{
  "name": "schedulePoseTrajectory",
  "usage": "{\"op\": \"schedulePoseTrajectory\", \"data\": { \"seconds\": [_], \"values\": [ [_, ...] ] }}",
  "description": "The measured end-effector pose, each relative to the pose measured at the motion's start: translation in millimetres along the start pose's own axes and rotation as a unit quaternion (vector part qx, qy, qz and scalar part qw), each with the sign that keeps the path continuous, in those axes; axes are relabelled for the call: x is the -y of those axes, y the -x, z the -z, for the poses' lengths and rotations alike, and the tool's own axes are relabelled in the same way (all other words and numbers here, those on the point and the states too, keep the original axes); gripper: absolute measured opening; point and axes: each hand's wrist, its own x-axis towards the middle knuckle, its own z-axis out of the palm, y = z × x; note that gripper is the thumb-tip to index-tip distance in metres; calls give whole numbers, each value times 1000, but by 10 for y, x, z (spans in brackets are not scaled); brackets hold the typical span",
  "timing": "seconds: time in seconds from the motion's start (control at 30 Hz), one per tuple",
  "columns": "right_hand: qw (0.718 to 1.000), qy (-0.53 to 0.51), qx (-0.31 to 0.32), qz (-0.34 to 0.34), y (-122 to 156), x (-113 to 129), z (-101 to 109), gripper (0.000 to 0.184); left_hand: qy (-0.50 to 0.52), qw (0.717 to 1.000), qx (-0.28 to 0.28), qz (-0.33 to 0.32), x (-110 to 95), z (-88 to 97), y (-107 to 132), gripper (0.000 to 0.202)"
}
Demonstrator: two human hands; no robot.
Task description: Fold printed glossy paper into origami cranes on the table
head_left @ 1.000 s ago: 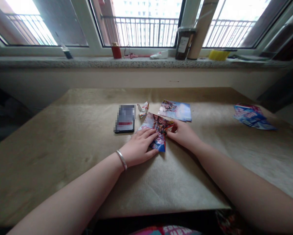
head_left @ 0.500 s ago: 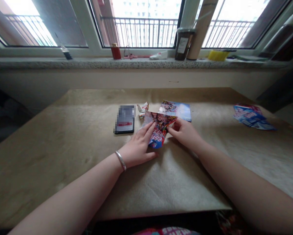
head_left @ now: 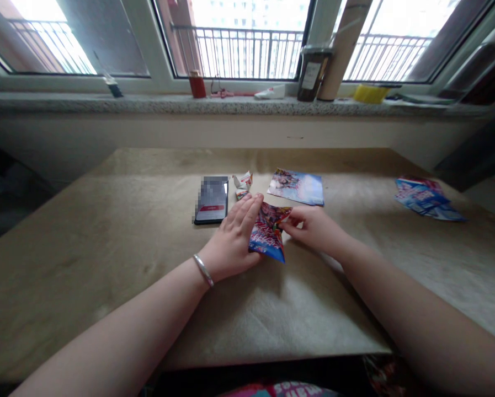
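Observation:
A folded sheet of colourful printed paper (head_left: 267, 234) lies on the brown table (head_left: 106, 248), partly lifted between my hands. My left hand (head_left: 233, 240) rests with fingers stretched flat along the paper's left side, a silver bangle on the wrist. My right hand (head_left: 313, 229) pinches the paper's right corner with thumb and fingers closed. A black phone (head_left: 212, 201) lies just left of my left hand. A small folded paper piece (head_left: 243, 181) sits beyond it.
Another printed sheet (head_left: 297, 186) lies flat behind my hands. A stack of printed sheets (head_left: 425, 198) is at the far right. The window sill (head_left: 148, 103) holds a red cup (head_left: 197, 85), a dark jar (head_left: 311, 69), a cardboard tube (head_left: 340, 49) and a yellow object (head_left: 369, 92).
The paper has been folded narrower, its right part turned over to the left. My left hand slid up with its fingers flat along the fold, and my right hand's pinch moved left.

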Motion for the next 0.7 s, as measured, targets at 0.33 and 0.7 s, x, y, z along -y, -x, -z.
{"op": "schedulePoseTrajectory", "data": {
  "seconds": [0.33, 0.7],
  "values": [
    [998, -47, -31, -17, 19, 120, -31, 6, 29, 999, -17, 36, -10, 22, -6, 103],
    [976, -209, -37, -51, 13, 52, -104, 12, 16, 993, -65, 99, -31, 55, -51, 71]
  ]
}}
